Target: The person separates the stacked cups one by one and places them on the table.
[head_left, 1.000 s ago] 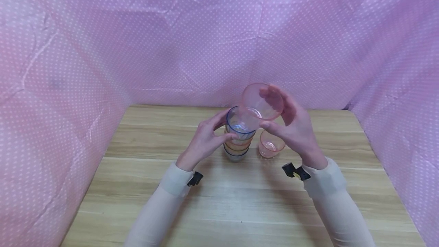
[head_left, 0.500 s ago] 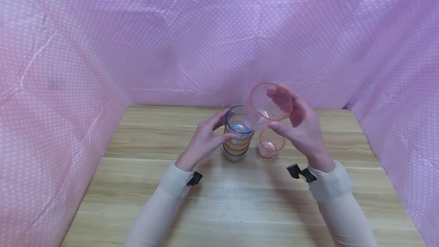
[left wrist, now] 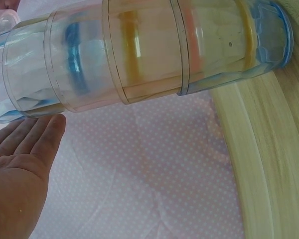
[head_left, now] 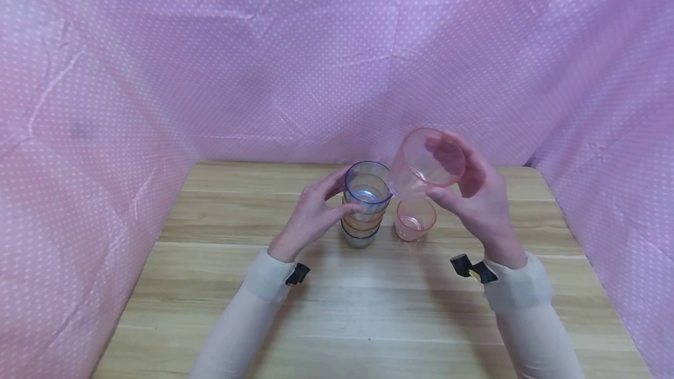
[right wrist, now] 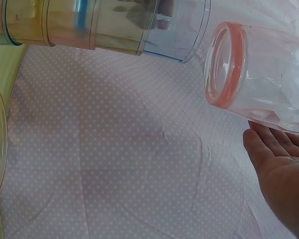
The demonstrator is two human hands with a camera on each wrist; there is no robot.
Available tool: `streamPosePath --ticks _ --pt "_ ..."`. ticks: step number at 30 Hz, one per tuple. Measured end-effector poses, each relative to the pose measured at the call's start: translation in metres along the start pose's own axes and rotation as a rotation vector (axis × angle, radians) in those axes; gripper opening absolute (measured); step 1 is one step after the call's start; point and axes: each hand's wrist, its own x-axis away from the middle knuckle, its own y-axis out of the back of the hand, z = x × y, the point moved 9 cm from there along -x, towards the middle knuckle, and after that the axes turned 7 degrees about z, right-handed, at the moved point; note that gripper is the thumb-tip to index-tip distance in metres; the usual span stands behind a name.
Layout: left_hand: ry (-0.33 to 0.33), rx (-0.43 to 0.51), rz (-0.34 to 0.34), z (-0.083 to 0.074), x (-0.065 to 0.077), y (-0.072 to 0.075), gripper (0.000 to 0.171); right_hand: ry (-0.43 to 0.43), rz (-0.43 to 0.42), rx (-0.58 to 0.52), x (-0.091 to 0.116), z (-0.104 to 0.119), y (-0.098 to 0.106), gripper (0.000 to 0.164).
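Clear cups with blue, yellow and pink rims stand nested in a tall upright stack [head_left: 360, 228] on the table, the top one blue-rimmed. My left hand [head_left: 315, 210] holds the stack near its top, thumb in front and fingers round the far side. In my right hand [head_left: 483, 200] is a clear pink cup [head_left: 402, 177], raised and tilted, its mouth toward me and right. The right wrist view has that cup's pink base [right wrist: 234, 64] apart from the stack. Below it a second pink cup [head_left: 412, 230] stands upright on the table, right of the stack.
The wooden table [head_left: 337, 320] ends at its back edge just behind the stack. Pink polka-dot cloth [head_left: 295, 75] hangs behind and on both sides. A small black device [head_left: 298, 274] sits on the left cuff, another [head_left: 474, 269] on the right.
My right hand has drawn the pink cup away from the stack's top toward the right. The left hand stays on the stack, and the other pink cup has not moved.
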Motion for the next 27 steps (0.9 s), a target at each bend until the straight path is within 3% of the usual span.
streamPosePath --ticks 27 --pt "0.002 -0.007 -0.005 0.001 0.000 0.001 0.075 -0.041 -0.064 0.014 0.036 -0.012 0.035 0.076"
